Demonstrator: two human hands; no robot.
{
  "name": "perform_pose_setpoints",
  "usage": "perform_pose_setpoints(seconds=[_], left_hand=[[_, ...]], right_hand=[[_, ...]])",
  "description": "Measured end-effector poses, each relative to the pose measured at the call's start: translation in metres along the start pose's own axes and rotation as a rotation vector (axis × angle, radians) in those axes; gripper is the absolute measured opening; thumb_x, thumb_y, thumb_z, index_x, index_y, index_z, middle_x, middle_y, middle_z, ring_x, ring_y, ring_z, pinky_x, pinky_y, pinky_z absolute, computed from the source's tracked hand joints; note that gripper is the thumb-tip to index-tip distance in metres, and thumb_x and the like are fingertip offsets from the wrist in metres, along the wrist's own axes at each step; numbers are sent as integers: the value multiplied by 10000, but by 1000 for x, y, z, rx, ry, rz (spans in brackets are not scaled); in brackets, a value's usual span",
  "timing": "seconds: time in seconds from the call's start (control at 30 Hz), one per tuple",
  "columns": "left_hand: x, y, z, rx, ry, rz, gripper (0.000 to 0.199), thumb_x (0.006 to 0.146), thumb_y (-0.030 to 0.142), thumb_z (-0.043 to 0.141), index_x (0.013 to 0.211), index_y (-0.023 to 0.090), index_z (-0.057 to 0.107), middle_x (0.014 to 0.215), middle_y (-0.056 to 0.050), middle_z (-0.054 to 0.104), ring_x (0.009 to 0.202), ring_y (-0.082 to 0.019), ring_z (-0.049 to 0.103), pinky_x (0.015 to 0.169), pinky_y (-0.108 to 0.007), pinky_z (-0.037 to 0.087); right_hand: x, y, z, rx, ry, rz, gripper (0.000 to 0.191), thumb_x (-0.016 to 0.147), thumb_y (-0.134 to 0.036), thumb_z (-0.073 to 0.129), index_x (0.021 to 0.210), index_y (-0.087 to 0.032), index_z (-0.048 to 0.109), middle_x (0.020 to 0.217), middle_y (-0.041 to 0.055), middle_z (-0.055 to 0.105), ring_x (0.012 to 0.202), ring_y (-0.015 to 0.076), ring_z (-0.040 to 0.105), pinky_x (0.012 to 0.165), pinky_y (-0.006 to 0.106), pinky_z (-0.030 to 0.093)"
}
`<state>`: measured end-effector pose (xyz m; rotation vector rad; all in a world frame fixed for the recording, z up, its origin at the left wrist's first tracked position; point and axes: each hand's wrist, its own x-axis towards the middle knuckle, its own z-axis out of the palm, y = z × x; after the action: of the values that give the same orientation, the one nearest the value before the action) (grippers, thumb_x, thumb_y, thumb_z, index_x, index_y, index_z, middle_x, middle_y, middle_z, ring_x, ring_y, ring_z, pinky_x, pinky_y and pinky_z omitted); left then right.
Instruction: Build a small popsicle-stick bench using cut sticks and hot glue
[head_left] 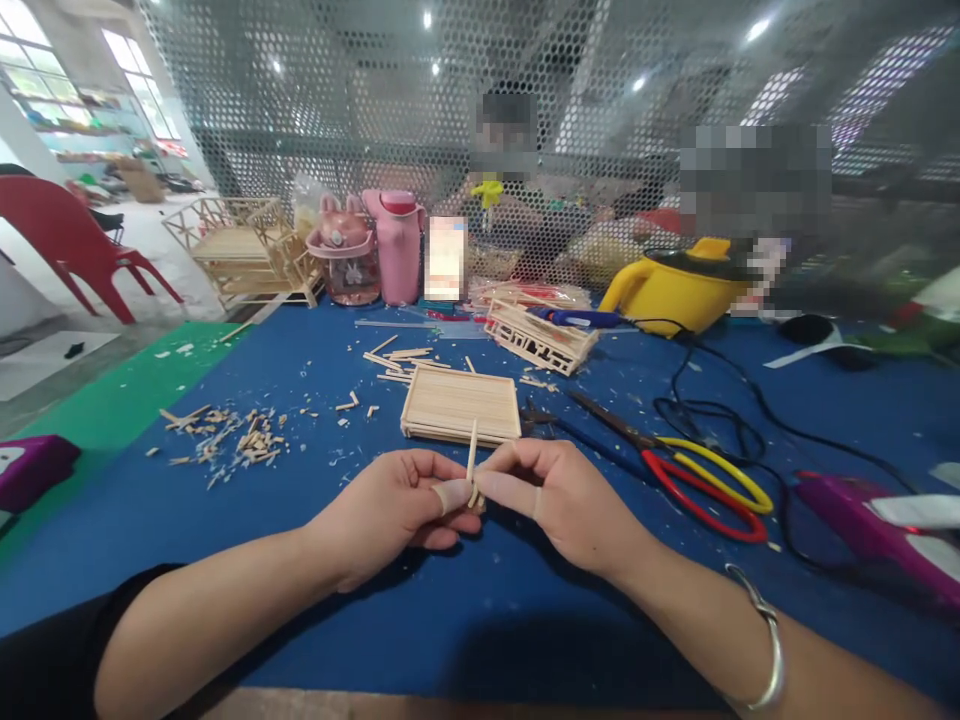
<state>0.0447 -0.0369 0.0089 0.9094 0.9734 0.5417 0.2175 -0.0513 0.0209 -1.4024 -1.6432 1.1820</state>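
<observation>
Small wooden sticks (472, 452), one of them upright, are pinched between the fingertips of both hands at the middle of the blue table. My left hand (420, 495) is closed on them from the left, its thumb wrapped in a pale covering. From the right, my right hand (551, 495) grips the same sticks with thumb and forefinger; its thumb is also covered. The fingertips partly hide the lower ends. Just beyond the hands lies a flat wooden panel (461, 400) with raised edges.
Scissors (705, 490) and black cable lie at the right, near a yellow pot (675, 290). Stick offcuts (255, 440) are scattered left. Behind stand a pink bottle (400, 245), a phone (445, 260), a slatted stick piece (540, 340) and a wooden frame model (244, 245).
</observation>
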Motion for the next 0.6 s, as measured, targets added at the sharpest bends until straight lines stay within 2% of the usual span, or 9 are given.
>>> perform_pose_setpoints(seconds=[0.2,0.43,0.6], left_hand=[[-2,0,1,57,16,-13,232,701,323,719,801,130,637,678,-20,678,591,-70,603,569,-169,450],[-5,-2,2,98,27,70,219,694,287,727,831,135,649,669,-14,679,595,-77,589,585,-188,450],[-5,-2,3,14,30,76,229,702,282,728,849,119,664,674,-25,682,635,-76,608,599,-169,455]], right_hand=[[-2,-1,4,-70,36,-28,141,752,-275,628,685,-165,684,652,-7,684,605,109,565,597,219,441],[-2,-2,5,-67,38,-20,137,761,-284,630,692,-171,668,655,-5,696,615,116,602,598,214,461],[0,0,9,-2,61,-48,134,742,-302,657,704,-174,646,648,-18,657,588,102,572,583,215,456]])
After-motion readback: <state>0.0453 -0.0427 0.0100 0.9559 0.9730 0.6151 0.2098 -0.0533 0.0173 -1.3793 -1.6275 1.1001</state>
